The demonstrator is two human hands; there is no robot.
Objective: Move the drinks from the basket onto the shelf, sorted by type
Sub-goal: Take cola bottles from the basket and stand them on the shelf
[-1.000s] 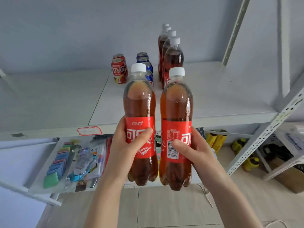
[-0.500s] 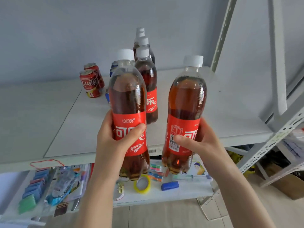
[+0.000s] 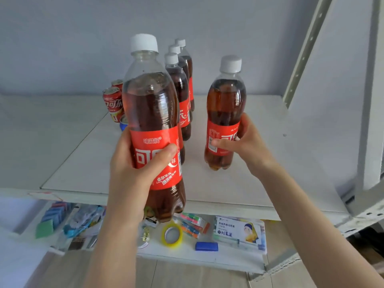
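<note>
Two grips: left hand [image 3: 133,179] holds left bottle [image 3: 149,104], label "味滋润"; right hand [image 3: 246,147] holds right bottle [image 3: 225,100].

Lower board [image 3: 207,259], left to right: stacked sponges [image 3: 51,218], yellow tape roll [image 3: 172,235], bright highlighters [image 3: 192,224] just behind it, blue eraser [image 3: 206,246], marker box [image 3: 239,230] with printed portrait. Behind: grey wall [image 3: 62,38]. Below: pale floor [image 3: 187,275].

Blue can [image 3: 123,126] mostly hidden behind left-hand bottle [image 3: 152,121], lower-shelf packets [image 3: 52,215] blurred — contents unreadable
</note>
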